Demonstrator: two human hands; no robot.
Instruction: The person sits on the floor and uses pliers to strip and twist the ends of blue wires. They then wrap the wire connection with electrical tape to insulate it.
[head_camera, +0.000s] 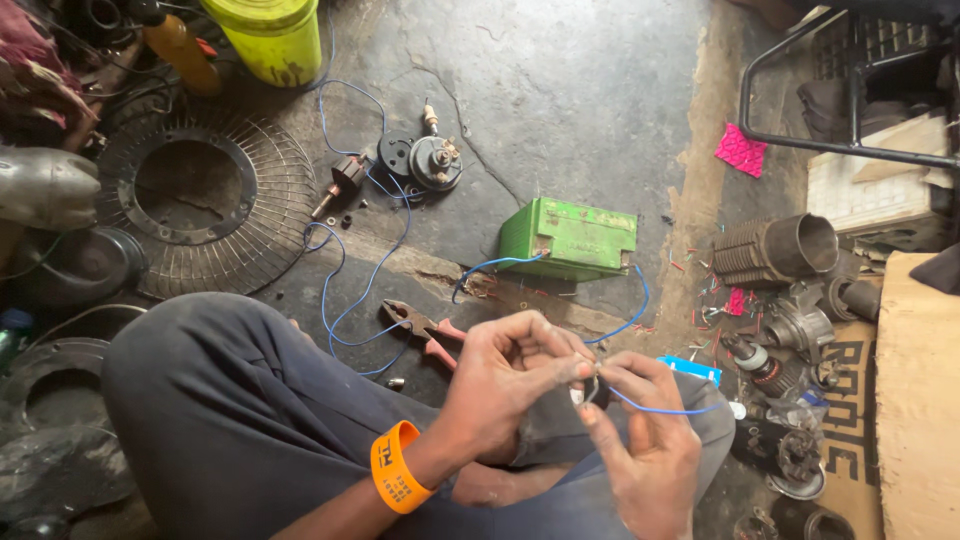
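Left hand and right hand pinch blue wire ends, fingers closed (tiny part between, unclear). Risk: bare strands slipping, wire snagging on battery.

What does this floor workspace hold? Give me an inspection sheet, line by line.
Surface: dark, cracked floor, dusty at right.
Job's things: thin blue wire and a small metal part pinched between both hands.
Clutter: green box, pliers, motor parts, fan grille, yellow bucket, ribbed cylinder, cardboard.
Hands: left hand, orange wristband, fingers pinching; right hand fingers on the wire.
Cables: blue wire loops over the floor from the motor parts to the green box.
Surroundings: black metal frame, pink cloth.
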